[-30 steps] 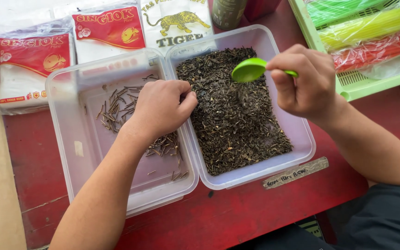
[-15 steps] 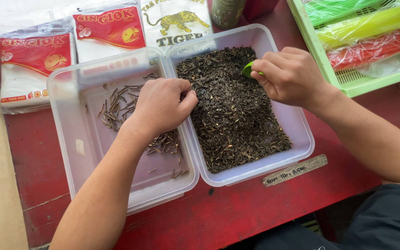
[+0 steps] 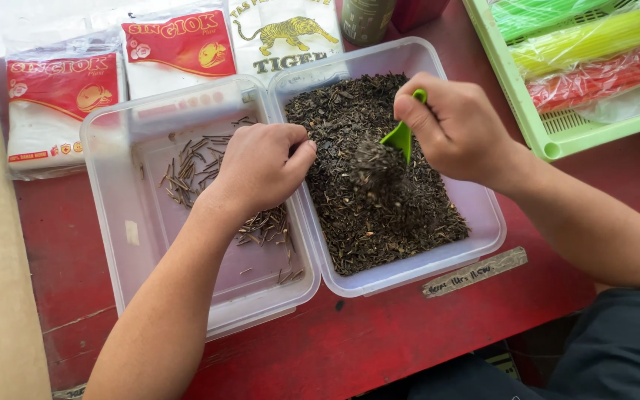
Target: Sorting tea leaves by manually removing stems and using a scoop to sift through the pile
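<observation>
My right hand (image 3: 459, 127) grips a green plastic spoon (image 3: 401, 135) over the right clear tub (image 3: 483, 222). The spoon tips downward and dark dried tea leaves (image 3: 379, 200) spill off it onto the heap filling that tub. My left hand (image 3: 258, 167) rests curled on the shared rim between the two tubs, its fingers closed near the leaves; what they pinch is hidden. The left clear tub (image 3: 112, 207) holds a thin scatter of pale brown stems (image 3: 187, 167).
Red and white packets (image 3: 61, 104) and a white bag with a tiger picture (image 3: 283, 37) lie behind the tubs on the red table (image 3: 379, 341). A light green basket (image 3: 557, 137) with coloured straws stands at the back right. A dark bottle (image 3: 364, 18) is at the back.
My right hand dipped the green spoon into the leaves, then lifted and tipped it; leaves now pour off it. My left hand has stayed on the rim.
</observation>
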